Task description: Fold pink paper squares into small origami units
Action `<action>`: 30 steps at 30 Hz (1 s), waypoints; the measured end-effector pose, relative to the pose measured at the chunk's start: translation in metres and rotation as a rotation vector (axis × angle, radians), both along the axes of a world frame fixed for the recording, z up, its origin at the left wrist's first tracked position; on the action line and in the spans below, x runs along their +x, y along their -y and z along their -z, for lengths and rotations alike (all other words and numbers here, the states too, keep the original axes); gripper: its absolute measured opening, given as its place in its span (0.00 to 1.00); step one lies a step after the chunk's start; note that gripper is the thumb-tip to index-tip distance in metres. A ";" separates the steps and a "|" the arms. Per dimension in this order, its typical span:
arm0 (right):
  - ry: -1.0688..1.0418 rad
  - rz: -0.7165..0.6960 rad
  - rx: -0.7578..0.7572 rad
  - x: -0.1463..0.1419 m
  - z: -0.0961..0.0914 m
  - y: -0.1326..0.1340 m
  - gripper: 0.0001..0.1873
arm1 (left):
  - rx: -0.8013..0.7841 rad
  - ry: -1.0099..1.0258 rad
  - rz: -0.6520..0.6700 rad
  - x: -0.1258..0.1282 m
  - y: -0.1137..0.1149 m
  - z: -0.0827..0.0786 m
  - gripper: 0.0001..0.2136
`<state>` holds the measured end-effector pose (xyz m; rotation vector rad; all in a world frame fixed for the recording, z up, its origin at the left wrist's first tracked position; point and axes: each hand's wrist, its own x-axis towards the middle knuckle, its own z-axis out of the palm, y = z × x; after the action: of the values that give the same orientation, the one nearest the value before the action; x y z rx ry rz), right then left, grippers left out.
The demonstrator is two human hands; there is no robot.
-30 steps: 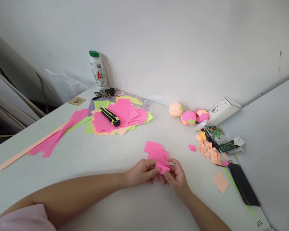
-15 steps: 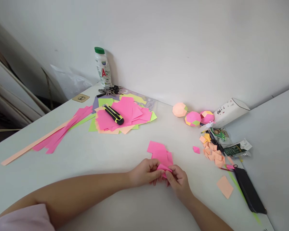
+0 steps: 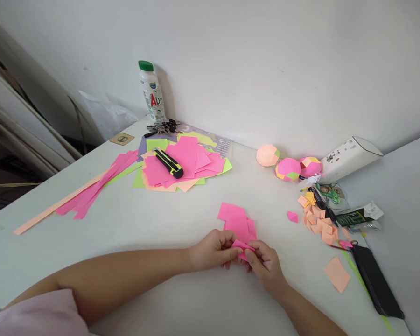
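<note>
Folded pink paper (image 3: 243,245) is held over the near part of the bench (image 3: 182,219), just in front of a loose stack of pink sheets (image 3: 236,225). It is pinched at one side between the thumb and fingers of the left hand (image 3: 213,249) and at the other by those of the right hand (image 3: 267,267); the two hands are kept close together. To the right of the stack, a small pink piece (image 3: 292,216) is seen near a cluster of folded peach pieces (image 3: 317,223). A peach sheet (image 3: 337,275) is laid beside a black pouch (image 3: 376,280). Farther back, a cutter (image 3: 168,163) is rested on a pile of coloured sheets (image 3: 194,161), and three paper balls (image 3: 288,169) are lined up near the wall (image 3: 224,70).
</note>
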<state>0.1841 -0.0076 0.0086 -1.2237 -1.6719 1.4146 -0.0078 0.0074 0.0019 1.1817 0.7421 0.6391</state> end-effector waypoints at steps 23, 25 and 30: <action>0.011 -0.013 -0.004 0.002 0.000 0.001 0.13 | 0.027 -0.103 0.040 -0.003 0.001 -0.005 0.15; 0.015 -0.008 -0.013 0.002 0.000 0.001 0.13 | 0.031 -0.101 0.039 -0.003 0.001 -0.003 0.15; -0.005 0.041 -0.064 0.001 -0.001 0.001 0.12 | 0.020 -0.074 0.007 -0.002 0.001 -0.002 0.16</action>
<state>0.1851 -0.0084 0.0093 -1.2814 -1.6006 1.4546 -0.0097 0.0066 0.0042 1.2313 0.7952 0.6009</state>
